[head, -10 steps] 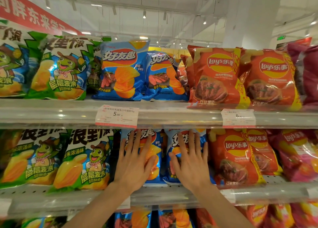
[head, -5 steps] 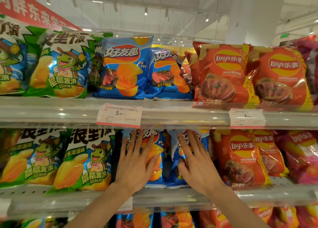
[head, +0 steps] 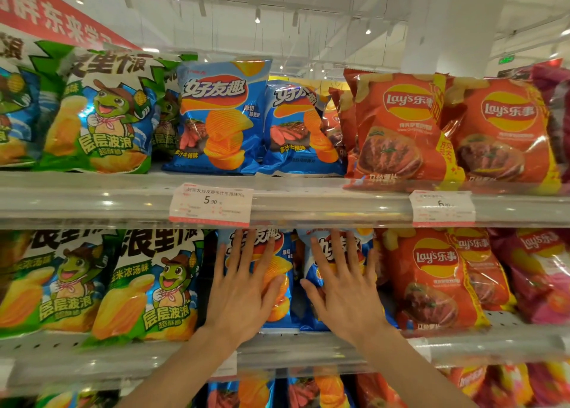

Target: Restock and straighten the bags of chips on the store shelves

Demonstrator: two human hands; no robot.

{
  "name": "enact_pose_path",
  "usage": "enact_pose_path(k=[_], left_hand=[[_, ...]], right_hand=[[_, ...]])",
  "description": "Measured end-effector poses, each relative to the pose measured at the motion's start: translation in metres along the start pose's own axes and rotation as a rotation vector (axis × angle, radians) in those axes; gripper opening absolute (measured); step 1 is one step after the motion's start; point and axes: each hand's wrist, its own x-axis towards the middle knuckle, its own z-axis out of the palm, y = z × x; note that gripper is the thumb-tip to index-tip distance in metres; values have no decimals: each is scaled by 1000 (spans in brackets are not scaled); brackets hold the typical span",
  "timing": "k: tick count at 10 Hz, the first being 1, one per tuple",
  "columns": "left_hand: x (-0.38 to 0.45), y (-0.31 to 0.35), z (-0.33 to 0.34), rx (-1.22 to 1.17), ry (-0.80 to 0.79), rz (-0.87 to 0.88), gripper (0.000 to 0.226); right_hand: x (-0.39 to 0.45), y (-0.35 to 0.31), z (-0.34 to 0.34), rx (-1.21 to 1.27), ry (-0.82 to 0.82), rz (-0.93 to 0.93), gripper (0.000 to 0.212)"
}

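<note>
Here, two blue bags on the middle shelf (head: 308,350), dead centre; left bag (head: 279,272) under the left hand (head: 243,296), right bag (head: 342,247) under the right hand (head: 345,293), fingers flat and spread, pressing, gripping nothing; right bag leans toward 11 o'clock, not yet square; green bags (head: 148,284) at 9 and red bags (head: 431,278) at 3 look fronted; restocking unseen.

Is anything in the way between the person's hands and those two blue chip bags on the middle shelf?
Nothing visible. The left hand lies flat on the left blue chip bag, and the right hand lies flat on the right blue chip bag, fingers straight.
</note>
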Motion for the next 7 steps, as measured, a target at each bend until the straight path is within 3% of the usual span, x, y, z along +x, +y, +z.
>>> enact_pose_path(k=[4,7], left_hand=[[0,3,-7,27,-10,-30,70],[-19,9,-36,-42,128,-177,67]], right_hand=[[-1,-3,0,103,20,49,80],[-14,0,-18,240,182,77,80]])
